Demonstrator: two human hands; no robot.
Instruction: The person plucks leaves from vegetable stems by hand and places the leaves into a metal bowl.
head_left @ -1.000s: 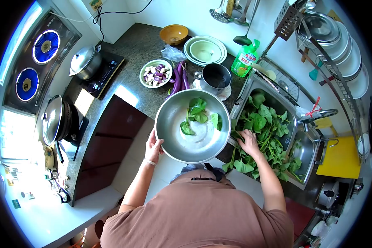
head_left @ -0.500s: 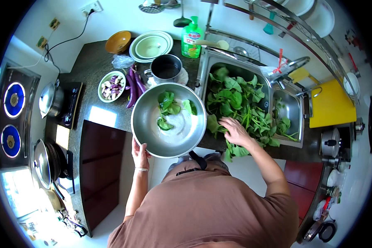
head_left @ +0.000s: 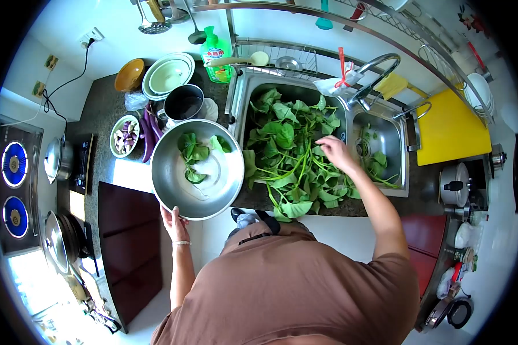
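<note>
My left hand (head_left: 175,224) grips the near rim of a wide metal bowl (head_left: 224,181), thumb over the edge. A few loose green leaves (head_left: 194,150) lie inside it. A large heap of leafy greens (head_left: 285,135) fills the left sink basin and spills over its front edge, with several long stems lying across it. Over the right part of this heap, my right hand (head_left: 336,154) has its fingers drawn together at a stem; the fingertips are small in view.
The metal sink (head_left: 406,167) has a smaller right basin with some leaves. Behind the bowl stand a dark-inside pot (head_left: 184,102), eggplants (head_left: 148,135), a bowl of cut pieces (head_left: 125,136), stacked bowls (head_left: 170,75) and a green soap bottle (head_left: 216,54). A faucet (head_left: 365,95) arches over the sink.
My right hand has moved up and right across the greens, and stems now lie pulled toward the front edge. The view has shifted right; my left hand still holds the bowl.
</note>
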